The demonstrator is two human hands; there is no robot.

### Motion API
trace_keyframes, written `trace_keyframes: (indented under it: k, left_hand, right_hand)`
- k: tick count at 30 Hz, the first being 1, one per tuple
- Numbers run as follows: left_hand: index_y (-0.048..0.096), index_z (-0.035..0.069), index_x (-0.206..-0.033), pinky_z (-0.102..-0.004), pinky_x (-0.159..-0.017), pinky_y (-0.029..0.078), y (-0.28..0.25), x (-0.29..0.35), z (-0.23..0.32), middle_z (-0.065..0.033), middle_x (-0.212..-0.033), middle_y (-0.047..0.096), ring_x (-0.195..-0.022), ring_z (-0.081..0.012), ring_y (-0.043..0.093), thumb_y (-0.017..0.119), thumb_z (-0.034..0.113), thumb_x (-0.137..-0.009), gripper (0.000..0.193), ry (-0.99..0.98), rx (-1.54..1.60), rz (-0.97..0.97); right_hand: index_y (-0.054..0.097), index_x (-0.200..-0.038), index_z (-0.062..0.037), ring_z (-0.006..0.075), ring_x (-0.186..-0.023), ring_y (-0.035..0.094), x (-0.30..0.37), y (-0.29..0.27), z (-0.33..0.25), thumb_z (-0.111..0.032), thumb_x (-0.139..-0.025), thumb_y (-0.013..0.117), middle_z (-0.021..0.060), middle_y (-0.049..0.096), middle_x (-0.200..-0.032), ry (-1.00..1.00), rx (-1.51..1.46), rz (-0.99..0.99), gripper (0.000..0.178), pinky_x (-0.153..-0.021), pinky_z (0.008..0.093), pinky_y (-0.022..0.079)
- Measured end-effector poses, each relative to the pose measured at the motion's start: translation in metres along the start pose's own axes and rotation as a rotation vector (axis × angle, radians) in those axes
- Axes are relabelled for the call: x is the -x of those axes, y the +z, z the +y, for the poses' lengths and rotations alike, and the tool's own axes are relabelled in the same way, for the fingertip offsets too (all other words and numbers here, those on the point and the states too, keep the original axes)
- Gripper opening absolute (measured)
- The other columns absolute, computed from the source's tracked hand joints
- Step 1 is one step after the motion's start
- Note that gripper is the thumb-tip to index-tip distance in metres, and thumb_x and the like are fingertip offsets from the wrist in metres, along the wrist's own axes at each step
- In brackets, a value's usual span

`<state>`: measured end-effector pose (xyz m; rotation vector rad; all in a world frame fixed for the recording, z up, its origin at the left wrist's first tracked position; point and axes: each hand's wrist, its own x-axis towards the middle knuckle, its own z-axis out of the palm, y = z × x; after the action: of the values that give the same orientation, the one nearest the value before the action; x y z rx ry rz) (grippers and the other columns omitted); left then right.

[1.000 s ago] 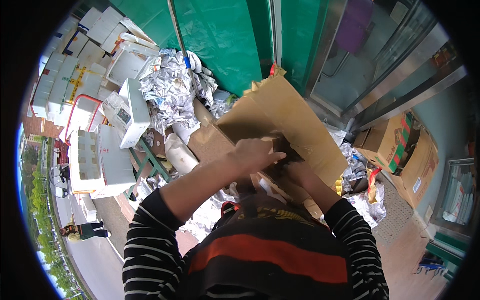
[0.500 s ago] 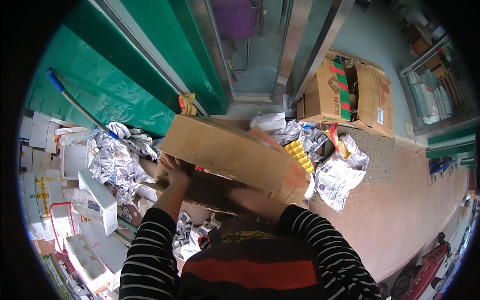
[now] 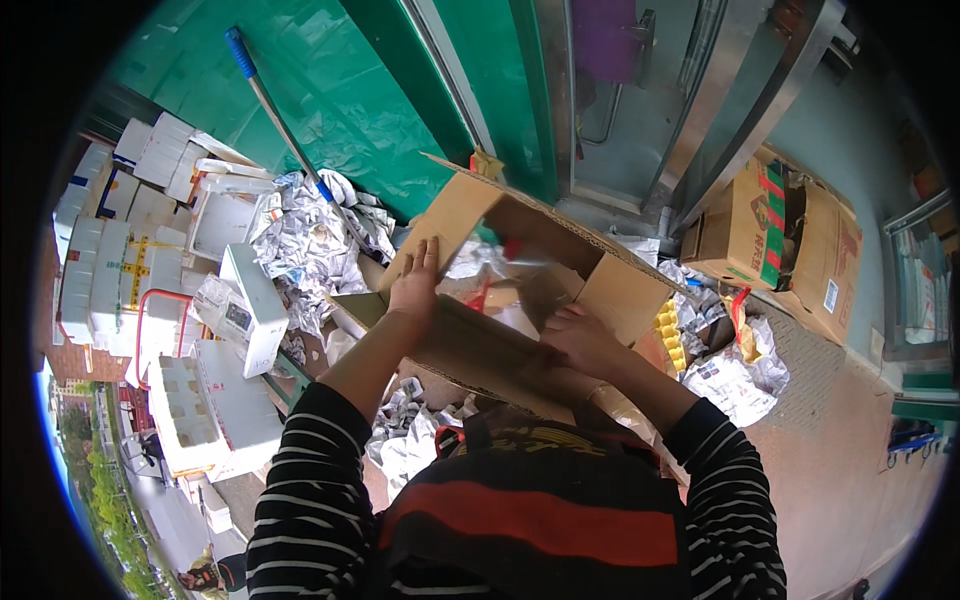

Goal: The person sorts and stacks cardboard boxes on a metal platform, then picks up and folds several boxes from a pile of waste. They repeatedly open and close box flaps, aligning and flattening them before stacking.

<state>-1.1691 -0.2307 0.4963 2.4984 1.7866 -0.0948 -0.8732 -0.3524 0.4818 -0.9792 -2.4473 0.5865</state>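
**Carton tipped open toward the wearer, both hands on it**

Since half a second earlier, the large brown corrugated cardboard carton (image 3: 520, 290) had swung round: then it showed a closed flat side, now its open mouth faced up with flaps spread. It was held off the ground in front of the chest, above the paper litter.

Left hand (image 3: 415, 280) lay flat, fingers together and extended, pressed against the outer face of the left flap, not wrapped around anything. Right hand (image 3: 580, 340) sat on the near wall's edge, fingers curled over the rim, clamped on the cardboard. Inside the carton: crumpled white paper and something red, too blurred to identify.

Around it: a heap of crumpled newspaper (image 3: 310, 235), white foam boxes (image 3: 235, 310) stacked at left, a blue-handled pole (image 3: 285, 130) leaning on the green tarpaulin wall (image 3: 370, 110), a second printed brown cardboard box (image 3: 775, 235) at right, a yellow egg tray (image 3: 668, 330) just beside the carton.

Risks, as a judgement: the left hand only pushed flat, so the grip depended on the right; the carton could twist or slip and dump its contents. The thin flap might fold under the push. Loose paper underfoot could cause a slip. The pole stood near enough to be knocked.
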Motion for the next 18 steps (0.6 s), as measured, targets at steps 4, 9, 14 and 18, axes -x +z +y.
trace_keyframes:
  k: [4, 9, 14, 18]
  left_hand:
    - [0.027, 0.01, -0.139, -0.0394, -0.089, 0.046, -0.084, 0.01, -0.001, -0.0215, -0.118, 0.054, -0.111, -0.0356, 0.052, 0.052, -0.002, -0.075, 0.07, 0.023, 0.163, -0.12]
    - [0.042, 0.007, -0.13, -0.0386, -0.085, 0.046, -0.125, 0.018, -0.076, -0.0219, -0.1, 0.063, -0.099, -0.0356, 0.059, 0.043, -0.01, -0.073, 0.059, 0.189, 0.367, -0.021]
    - [0.048, 0.007, -0.126, -0.0357, -0.086, 0.047, -0.155, 0.034, -0.085, -0.0207, -0.103, 0.063, -0.097, -0.0312, 0.062, 0.042, -0.013, -0.073, 0.057, 0.203, 0.213, -0.053]
    - [0.045, 0.01, -0.132, -0.0345, -0.077, 0.05, -0.186, 0.037, -0.002, -0.0192, -0.101, 0.064, -0.087, -0.0305, 0.064, 0.045, -0.01, -0.077, 0.059, 0.435, 0.482, -0.125]
  right_hand:
    - [0.057, -0.084, -0.0123, 0.0216, -0.092, 0.051, 0.011, -0.032, -0.002, -0.022, -0.067, 0.07, 0.0028, 0.053, -0.085, 0.01, 0.002, 0.037, 0.023, -0.089, 0.0354, 0.034]
    - [0.055, -0.08, -0.013, 0.0208, -0.09, 0.051, 0.023, -0.095, -0.034, -0.022, -0.066, 0.071, 0.0019, 0.052, -0.084, -0.027, 0.068, 0.098, 0.023, -0.086, 0.0343, 0.036]
    - [0.054, -0.078, -0.0132, 0.0203, -0.086, 0.052, 0.092, -0.126, -0.046, -0.014, -0.06, 0.069, 0.0014, 0.051, -0.082, 0.046, 0.346, 0.071, 0.023, -0.077, 0.0324, 0.042]
    - [0.053, -0.078, -0.01, 0.0243, -0.084, 0.052, 0.152, -0.111, -0.015, -0.004, -0.058, 0.065, 0.0044, 0.05, -0.08, 0.253, 0.36, 0.164, 0.024, -0.073, 0.0355, 0.045]
